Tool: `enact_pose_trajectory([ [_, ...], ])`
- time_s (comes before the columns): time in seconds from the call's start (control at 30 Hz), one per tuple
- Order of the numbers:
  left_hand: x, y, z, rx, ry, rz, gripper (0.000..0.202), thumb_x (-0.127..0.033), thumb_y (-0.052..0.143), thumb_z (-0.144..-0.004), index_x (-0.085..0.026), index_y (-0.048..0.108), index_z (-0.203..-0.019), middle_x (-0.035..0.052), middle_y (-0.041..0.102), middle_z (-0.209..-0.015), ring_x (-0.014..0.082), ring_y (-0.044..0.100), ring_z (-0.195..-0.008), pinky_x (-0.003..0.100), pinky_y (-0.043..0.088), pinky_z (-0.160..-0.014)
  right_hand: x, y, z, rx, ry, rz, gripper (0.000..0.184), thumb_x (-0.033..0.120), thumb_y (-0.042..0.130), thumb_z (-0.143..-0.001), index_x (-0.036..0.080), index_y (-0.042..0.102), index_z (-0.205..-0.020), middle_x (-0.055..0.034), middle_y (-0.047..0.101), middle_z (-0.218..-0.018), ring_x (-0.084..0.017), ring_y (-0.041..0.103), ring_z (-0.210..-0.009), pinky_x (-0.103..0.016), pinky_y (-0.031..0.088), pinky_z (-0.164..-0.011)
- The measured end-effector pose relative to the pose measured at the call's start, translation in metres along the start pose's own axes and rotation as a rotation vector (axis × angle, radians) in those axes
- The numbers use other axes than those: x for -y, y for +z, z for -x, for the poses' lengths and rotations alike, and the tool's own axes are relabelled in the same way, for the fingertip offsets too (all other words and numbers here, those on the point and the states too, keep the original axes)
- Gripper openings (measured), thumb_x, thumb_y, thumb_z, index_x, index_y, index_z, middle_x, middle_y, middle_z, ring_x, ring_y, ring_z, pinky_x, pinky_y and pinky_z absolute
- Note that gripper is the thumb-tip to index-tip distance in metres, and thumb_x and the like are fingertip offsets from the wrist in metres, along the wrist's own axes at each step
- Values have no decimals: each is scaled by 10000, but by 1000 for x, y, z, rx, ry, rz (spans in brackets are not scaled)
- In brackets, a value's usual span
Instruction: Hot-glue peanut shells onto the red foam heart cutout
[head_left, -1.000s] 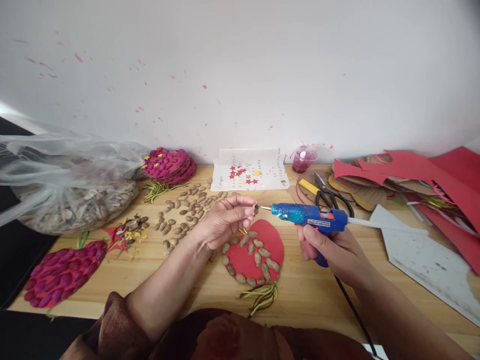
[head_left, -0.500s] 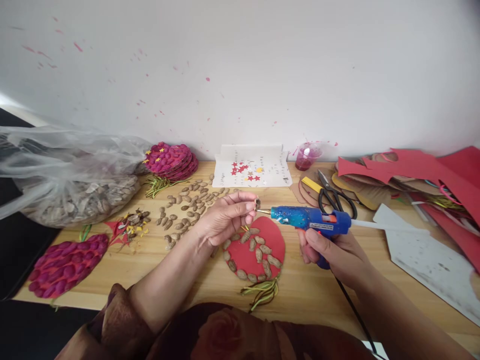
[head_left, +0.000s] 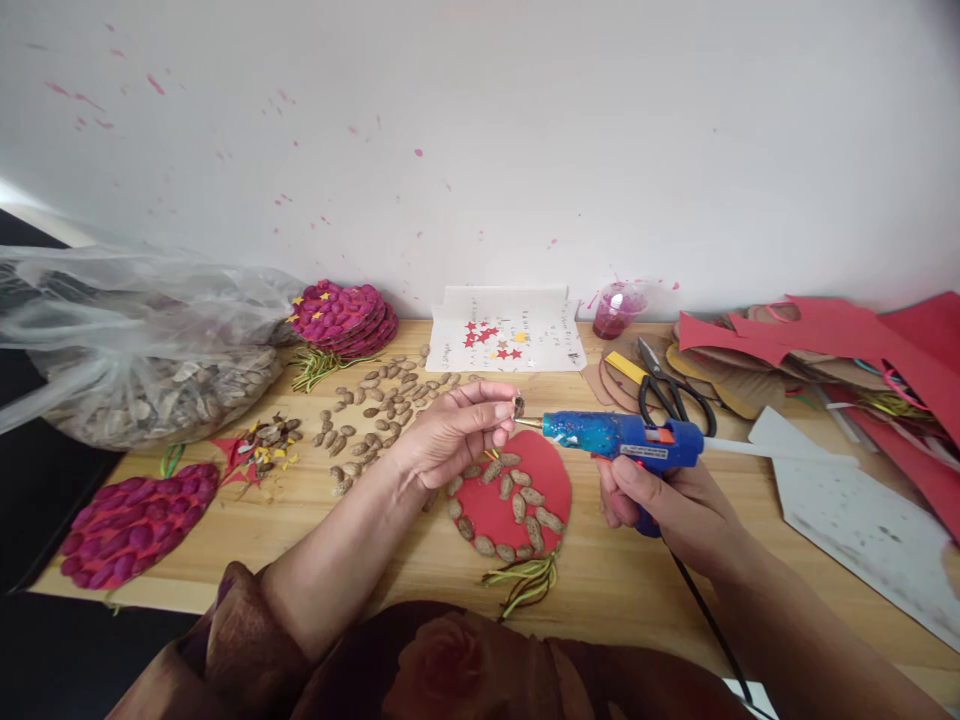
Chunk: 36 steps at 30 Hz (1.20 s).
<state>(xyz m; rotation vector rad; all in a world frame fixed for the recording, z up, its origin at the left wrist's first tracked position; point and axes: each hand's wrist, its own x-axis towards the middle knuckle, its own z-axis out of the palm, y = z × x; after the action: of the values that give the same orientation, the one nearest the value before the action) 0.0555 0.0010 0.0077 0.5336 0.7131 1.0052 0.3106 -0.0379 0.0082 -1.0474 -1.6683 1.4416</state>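
Observation:
Between the fingertips of my left hand (head_left: 465,430) is a peanut shell (head_left: 518,405), small and mostly covered by the fingers. My right hand (head_left: 667,500) is wrapped round the handle of a blue glue gun (head_left: 622,440), whose metal nozzle points left and meets or nearly meets the shell. A white glue stick (head_left: 757,450) sticks out of its back end. Below both hands lies a round red card (head_left: 480,490) with peanut shells along its lower rim and across its middle. A green and brown yarn tassel (head_left: 525,585) hangs off its near edge.
Loose peanut shells (head_left: 379,400) are spread left of centre. A plastic bag (head_left: 157,390) of shells and finished purple pieces (head_left: 139,525) stand at left. Paper with stars (head_left: 502,350), a cup (head_left: 616,312), scissors (head_left: 664,385) and red card scraps (head_left: 817,335) lie behind and right.
Almost nothing differs. Both hands keep the shell at the glue gun's nozzle, and the view has shifted very slightly.

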Motion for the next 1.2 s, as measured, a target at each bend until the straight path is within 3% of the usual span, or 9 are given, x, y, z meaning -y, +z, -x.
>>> enact_pose_trajectory([
  [0.93,0,-1,0,-8,5,19,316,-119,933,-618,-120,761,-882,22,722,-756,89,670,-611,163,555,-587,3,-3,0,-7,13,71,437,523,536,-982,229,563,-659,-12,551,-575,-183,556,-554,-335,473,-557],
  [1.2,-4,-6,-1,-22,45,-31,321,-140,931,-621,-126,755,-889,25,721,-762,93,665,-628,181,561,-602,0,-2,-2,-48,53,58,391,557,578,-956,217,614,-766,5,555,-581,-172,558,-551,-321,483,-553],
])
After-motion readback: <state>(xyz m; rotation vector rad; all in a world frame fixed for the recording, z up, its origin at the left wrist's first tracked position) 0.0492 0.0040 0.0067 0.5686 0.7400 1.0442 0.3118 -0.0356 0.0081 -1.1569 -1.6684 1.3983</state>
